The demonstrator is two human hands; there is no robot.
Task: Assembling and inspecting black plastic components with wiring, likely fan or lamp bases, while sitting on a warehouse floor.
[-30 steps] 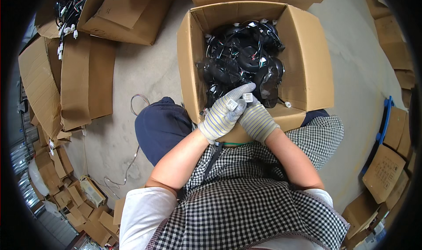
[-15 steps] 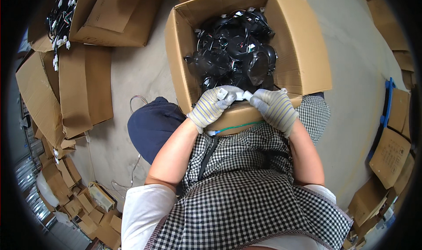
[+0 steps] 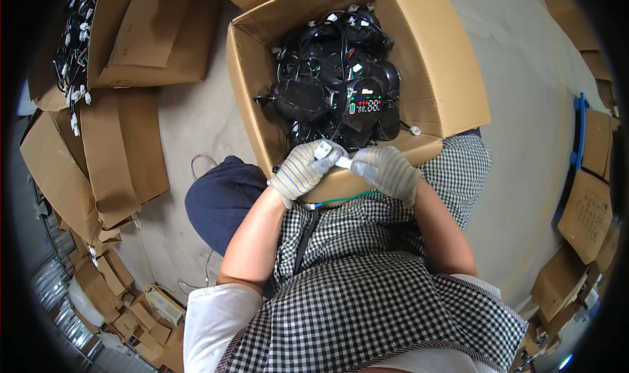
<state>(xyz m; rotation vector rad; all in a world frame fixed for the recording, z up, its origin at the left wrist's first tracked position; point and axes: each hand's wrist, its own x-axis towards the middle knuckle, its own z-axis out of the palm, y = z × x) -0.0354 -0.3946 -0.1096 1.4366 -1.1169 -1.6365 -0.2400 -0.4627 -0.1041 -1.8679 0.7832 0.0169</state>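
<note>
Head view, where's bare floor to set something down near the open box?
Bare concrete floor lies left of the open cardboard box, bordered by flattened cartons; another stretch runs on its right. The box itself is crowded with black wired parts.

open box [image 3: 452,65] ahead, devices [image 3: 341,91] inside | flattened cartons [image 3: 98,157] left | hands [image 3: 347,166] at near rim

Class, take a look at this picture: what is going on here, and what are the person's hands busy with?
A person in a checked apron sits over an open cardboard box full of black parts with tangled wires. Both hands wear striped work gloves. The left hand and the right hand meet at the near edge of the box, pinching small white connectors between the fingertips. One black part in the box shows a lit coloured display. More cardboard boxes lie on the floor to the left.
</note>
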